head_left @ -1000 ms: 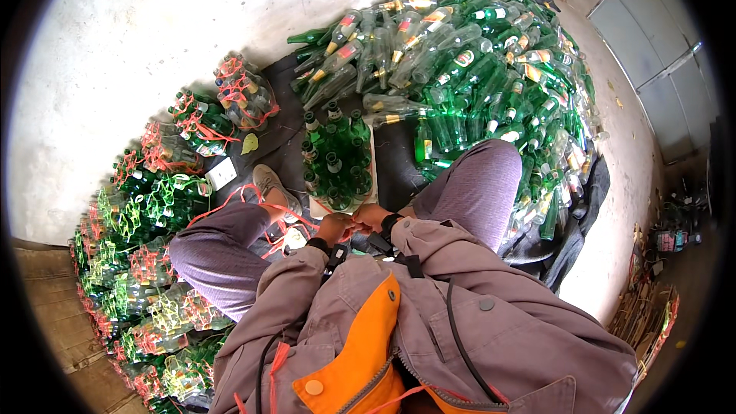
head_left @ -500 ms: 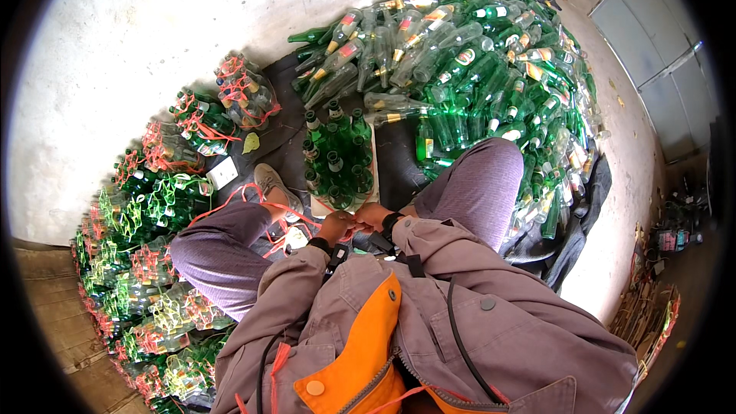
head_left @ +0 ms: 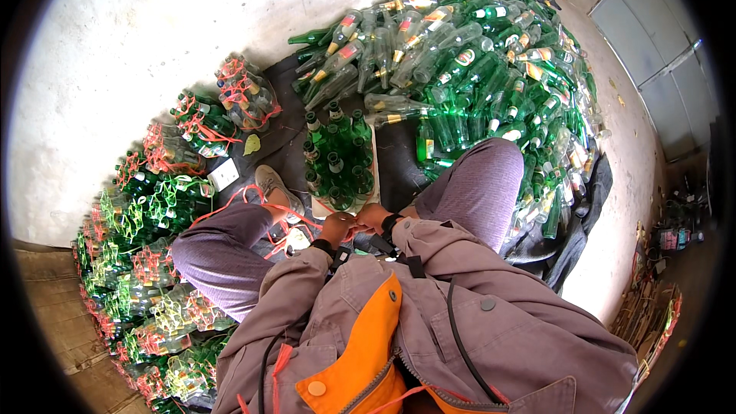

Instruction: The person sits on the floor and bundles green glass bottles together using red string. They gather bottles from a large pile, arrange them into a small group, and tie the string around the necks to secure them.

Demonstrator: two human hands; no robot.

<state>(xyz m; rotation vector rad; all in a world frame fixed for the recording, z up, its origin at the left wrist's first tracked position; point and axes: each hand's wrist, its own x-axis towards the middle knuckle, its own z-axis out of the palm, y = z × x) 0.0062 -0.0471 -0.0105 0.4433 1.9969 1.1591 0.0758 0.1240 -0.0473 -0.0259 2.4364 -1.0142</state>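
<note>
Just on the near side of a standing group of green glass bottles [head_left: 334, 142], my left hand [head_left: 336, 227] and my right hand [head_left: 373, 217] meet with fingers pinched together. A red plastic string [head_left: 300, 220] runs in from the left to the fingers, and both hands grip it. What the fingertips do with it is too small to make out. The bottles stand upright, packed close, on a pale board [head_left: 320, 208]; a strand of red passes along their near side. The far side of the group is hidden.
A large heap of loose green and clear bottles [head_left: 475, 61] fills the far right. Along the left stand many tied bottle bundles [head_left: 165, 199]. My bent knees flank the board. A white flat piece [head_left: 223, 175] and a yellow leaf [head_left: 251, 144] lie left of it, on dark sheeting [head_left: 285, 96].
Hardly anything differs. My hands stay together at the near side of the bottles, still pinching the red string, with only a tiny shift of the fingers.
</note>
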